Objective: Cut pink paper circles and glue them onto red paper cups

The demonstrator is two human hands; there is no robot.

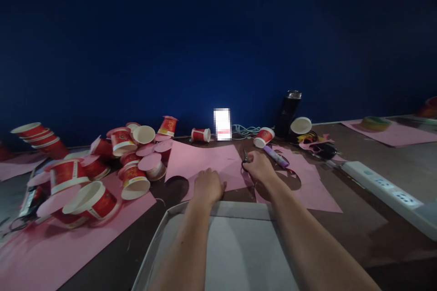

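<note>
1. Writing first: nothing really readable here. The red paper cups (102,163) heaped at the left have gold print and white bands, but it's too blurry to make out. A small bright rectangle (222,123) at the far edge of the table is pixelated, so no text there either.
2. Left hand (207,186) lies palm down, fingers loosely together, pressing on the near edge of a pink paper sheet (205,161) in the middle of the table. Forearm runs straight out from the near side over a grey tray (235,245).
3. Right hand (260,167) is curled around black scissors (246,159), fingers through the handles, blades pointing far and a bit left, right at the sheet's right edge. Can't tell whether the blades are apart or closed.
4. A purple marker (276,156) lies just right of that hand, on another pink sheet (303,186) that has a piece cut out of it.
5. Further back: one red cup (264,137) tipped on its side, a dark bottle (287,112) upright against the blue wall, and a white cup (301,125) beside it.
6. A white power strip (385,188) runs along the right side, well apart from both hands.
</note>
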